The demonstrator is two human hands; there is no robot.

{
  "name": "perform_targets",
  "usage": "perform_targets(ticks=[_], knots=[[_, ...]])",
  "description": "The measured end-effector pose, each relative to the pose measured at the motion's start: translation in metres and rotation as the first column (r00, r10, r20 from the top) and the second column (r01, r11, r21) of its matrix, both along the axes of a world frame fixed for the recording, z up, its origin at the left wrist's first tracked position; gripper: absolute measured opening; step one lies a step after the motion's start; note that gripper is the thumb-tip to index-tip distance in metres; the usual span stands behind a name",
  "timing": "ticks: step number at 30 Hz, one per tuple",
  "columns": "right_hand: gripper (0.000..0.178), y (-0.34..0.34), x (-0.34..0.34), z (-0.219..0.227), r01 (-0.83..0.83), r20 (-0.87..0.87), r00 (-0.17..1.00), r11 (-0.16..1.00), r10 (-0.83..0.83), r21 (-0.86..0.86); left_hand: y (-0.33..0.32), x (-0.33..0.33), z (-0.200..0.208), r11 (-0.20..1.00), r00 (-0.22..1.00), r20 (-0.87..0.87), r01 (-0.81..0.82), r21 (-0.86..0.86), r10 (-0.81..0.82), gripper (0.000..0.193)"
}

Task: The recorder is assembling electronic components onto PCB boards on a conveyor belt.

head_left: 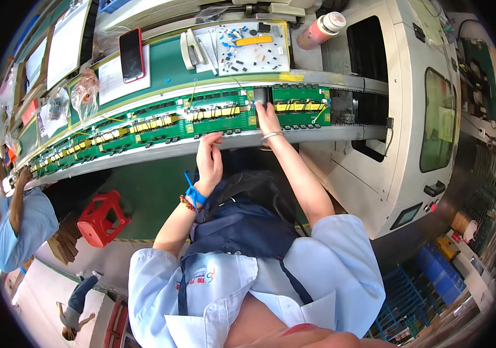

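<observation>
Green circuit boards with yellow components stand in a row along a metal conveyor rail. My right hand [268,120] reaches over the rail to the dark gap [263,94] between two of them. Its fingers are stretched and slightly apart, at the edges of the middle board [225,124] and the right board [297,93]; fingertip contact is hard to make out. On the near side of the rail, my left hand [208,158] hovers below the middle board, fingers loosely bent and holding nothing. A blue strap [196,195] circles my left wrist.
Behind the rail lie a white tray [254,64] of loose components, a white handset-like object [192,49] and a phone [132,55]. A pink bottle [320,30] stands near the large machine [398,145] at right. A red stool [103,217] and a co-worker [22,217] are at left.
</observation>
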State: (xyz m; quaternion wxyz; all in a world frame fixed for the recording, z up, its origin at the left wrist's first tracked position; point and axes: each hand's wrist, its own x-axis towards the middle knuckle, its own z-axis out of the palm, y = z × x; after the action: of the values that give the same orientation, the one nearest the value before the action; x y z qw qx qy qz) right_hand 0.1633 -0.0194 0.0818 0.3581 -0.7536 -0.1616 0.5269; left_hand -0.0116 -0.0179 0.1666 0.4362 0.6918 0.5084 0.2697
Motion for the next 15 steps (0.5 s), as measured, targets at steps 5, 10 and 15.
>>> perform_targets(ticks=[5,10,15], knots=[[0.074,-0.009,0.015,-0.011,-0.077,0.133,0.988,0.996,0.083,-0.047,0.002,-0.006,0.003,1.0,1.0,0.002,-0.018,0.0,0.018,0.029],[0.065,-0.018,0.036,-0.005,-0.075,0.155,0.985,0.996,0.081,-0.041,0.005,-0.009,0.011,0.998,0.998,-0.027,-0.056,0.007,0.056,0.026],[0.065,-0.026,0.058,-0.011,-0.093,0.256,0.96,0.99,0.117,-0.104,0.009,-0.01,0.013,0.997,0.997,-0.034,-0.076,0.009,0.076,0.024]])
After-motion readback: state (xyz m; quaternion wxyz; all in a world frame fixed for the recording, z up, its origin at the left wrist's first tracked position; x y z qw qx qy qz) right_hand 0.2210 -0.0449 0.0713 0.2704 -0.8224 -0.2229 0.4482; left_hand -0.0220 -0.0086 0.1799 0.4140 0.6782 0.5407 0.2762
